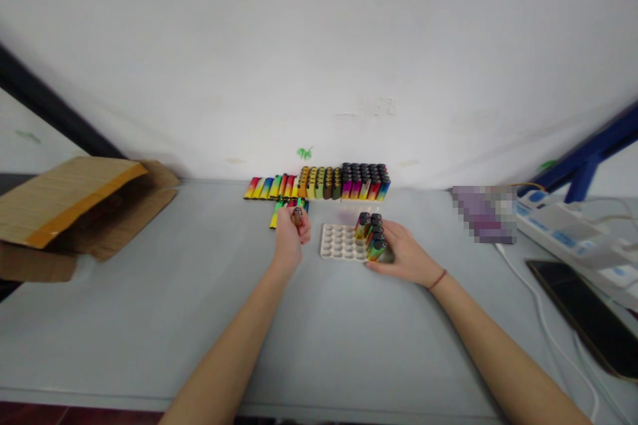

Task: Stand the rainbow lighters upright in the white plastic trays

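Note:
A white tray (pixel 343 243) with rows of round holes lies in front of me. Several colourful lighters (pixel 377 250) with black tops stand upright along its right side. My right hand (pixel 406 255) grips the tray's right end, its thumb at the front corner and its fingers beside the lighters. Just left of the tray, my left hand (pixel 290 239) is closed around a lighter (pixel 298 215); only its brownish end shows above the fingers. Behind that hand lie loose multicoloured lighters (pixel 276 215), partly hidden by it.
Against the wall are a row of lying lighters (pixel 262 188), a block of yellow-brown lighters (pixel 319 183) and a block of black-topped lighters (pixel 366 181). An open cardboard box (pixel 74 199) stands left. At right are a power strip (pixel 563 229), a white cable (pixel 541 319) and a phone (pixel 583 309).

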The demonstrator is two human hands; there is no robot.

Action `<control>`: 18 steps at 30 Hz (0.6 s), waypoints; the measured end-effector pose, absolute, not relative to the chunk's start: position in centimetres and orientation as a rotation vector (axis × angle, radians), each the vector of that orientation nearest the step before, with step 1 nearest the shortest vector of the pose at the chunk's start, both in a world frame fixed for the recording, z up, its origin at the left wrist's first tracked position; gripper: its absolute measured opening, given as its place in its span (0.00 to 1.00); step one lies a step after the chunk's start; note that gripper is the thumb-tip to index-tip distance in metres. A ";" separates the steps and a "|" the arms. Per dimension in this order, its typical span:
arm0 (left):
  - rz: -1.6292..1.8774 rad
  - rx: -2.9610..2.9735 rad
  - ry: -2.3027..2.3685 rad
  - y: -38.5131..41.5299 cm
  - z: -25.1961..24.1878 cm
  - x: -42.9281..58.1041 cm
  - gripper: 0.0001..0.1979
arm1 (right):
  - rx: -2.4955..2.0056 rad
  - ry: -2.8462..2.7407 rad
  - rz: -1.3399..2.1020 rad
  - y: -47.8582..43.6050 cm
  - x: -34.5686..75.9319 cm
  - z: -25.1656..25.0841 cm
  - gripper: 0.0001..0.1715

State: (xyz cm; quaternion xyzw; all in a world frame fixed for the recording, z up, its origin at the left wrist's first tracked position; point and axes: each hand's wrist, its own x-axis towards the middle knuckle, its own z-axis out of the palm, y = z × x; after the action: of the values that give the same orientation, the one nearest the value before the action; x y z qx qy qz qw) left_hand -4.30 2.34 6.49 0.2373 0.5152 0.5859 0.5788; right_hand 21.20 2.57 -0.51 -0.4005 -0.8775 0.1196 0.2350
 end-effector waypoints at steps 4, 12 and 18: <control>1.375 0.525 1.179 2.3 6.3 -4.2 0.21 | -1.098 -2.418 0.333 2.6 21.2 -0.4 0.45; 1.396 0.419 1.126 2.2 6.3 -3.8 0.24 | -1.094 -2.417 0.321 2.6 21.1 -0.4 0.45; 1.349 0.434 1.139 2.3 6.2 -4.1 0.22 | -1.092 -2.409 0.330 2.6 21.2 -0.6 0.45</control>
State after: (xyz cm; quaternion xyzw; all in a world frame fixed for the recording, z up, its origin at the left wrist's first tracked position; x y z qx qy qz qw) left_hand -4.06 2.28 6.23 0.1881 0.4944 0.5855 0.6143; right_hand 21.24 2.60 -0.60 -0.3980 -0.8783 0.1203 0.2361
